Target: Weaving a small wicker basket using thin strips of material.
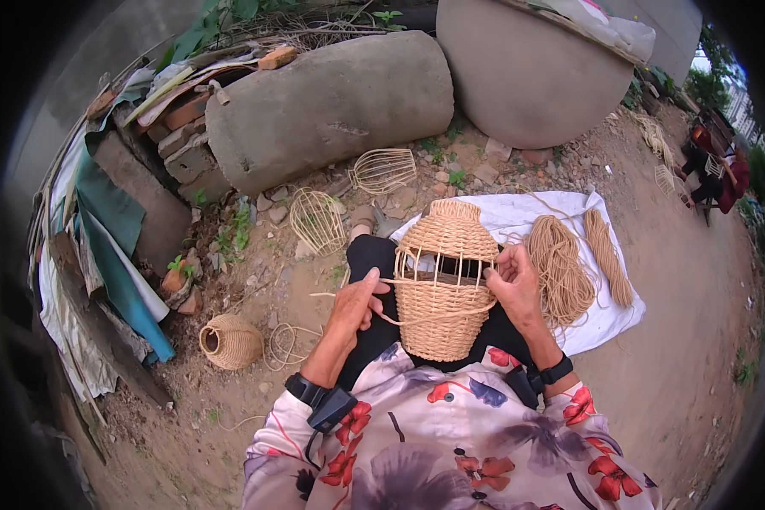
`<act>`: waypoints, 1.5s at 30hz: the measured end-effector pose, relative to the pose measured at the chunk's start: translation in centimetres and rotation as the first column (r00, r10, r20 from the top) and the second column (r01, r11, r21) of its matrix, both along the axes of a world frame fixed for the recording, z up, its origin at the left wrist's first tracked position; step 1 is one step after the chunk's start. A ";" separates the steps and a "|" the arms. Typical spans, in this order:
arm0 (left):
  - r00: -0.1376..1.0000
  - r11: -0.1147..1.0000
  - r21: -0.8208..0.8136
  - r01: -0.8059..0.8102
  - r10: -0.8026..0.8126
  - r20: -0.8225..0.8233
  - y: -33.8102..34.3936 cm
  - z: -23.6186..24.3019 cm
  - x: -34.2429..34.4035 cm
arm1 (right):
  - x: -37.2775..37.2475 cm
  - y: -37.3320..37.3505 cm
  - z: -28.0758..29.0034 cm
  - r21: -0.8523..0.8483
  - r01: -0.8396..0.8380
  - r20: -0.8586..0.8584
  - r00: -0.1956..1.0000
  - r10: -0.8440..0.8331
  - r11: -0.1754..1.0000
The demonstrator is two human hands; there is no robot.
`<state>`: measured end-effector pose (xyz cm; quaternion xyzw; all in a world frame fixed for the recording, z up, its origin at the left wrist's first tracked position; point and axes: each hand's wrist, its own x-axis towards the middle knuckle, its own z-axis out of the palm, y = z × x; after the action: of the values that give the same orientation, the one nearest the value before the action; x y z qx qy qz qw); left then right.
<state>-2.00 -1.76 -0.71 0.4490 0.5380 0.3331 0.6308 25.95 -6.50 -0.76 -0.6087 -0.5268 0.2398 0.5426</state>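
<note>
A person seated outdoors on bare ground holds a half-woven basket point(444, 289) on the lap, its woven dome top and woven lower body joined by a band of bare upright ribs. The left hand point(355, 308) is closed in a pinch on a flat pale weaving strand point(399, 281) that runs across the open ribs and loops back around the basket's front. The right hand point(513, 287) rests against the basket's right side, fingers curled on the ribs at the open band; whether it grips a strand there cannot be told. Both wrists carry black straps above flowered sleeves.

Just right of the basket, a white cloth point(518, 217) spread on the ground bears a loose coil of tan cord point(559, 268) and, beside it, a straight bundle of tan strands point(608, 255). To the left on the dirt lies a small finished basket point(229, 341) on its side, with a loop of thin cord point(286, 344) next to it. Farther out, two bare wire frames point(319, 221) sit near a large grey stone cylinder point(331, 106), one close to the knee, the other point(383, 170) at the stone's foot. Bricks, boards and teal sheeting are piled along the left edge. Another person sits well apart at the far right.
</note>
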 end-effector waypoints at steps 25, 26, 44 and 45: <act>0.972 0.984 0.177 -0.008 -0.033 0.231 2.5 1.3 4.0 | -0.2 -0.3 0.0 0.028 0.041 0.082 0.996 -0.043 0.999; 0.972 0.985 0.175 -0.006 -0.035 0.231 2.4 1.0 3.5 | 0.0 0.1 -0.4 0.047 0.022 0.062 0.998 -0.025 0.999; 0.939 0.937 0.075 -0.341 0.343 -0.016 4.6 -9.2 -14.4 | 1.8 1.1 -1.7 -0.013 -0.081 -0.054 0.995 0.080 0.997; 0.890 0.920 0.043 -0.389 0.364 0.275 4.5 -7.8 -13.8 | 2.5 1.2 -2.5 -0.014 -0.108 -0.175 0.979 0.104 0.994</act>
<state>-15.84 2.70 -8.56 0.3183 0.5101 0.5309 0.5972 28.45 -5.27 -3.28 -0.5627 -0.5061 0.3269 0.5660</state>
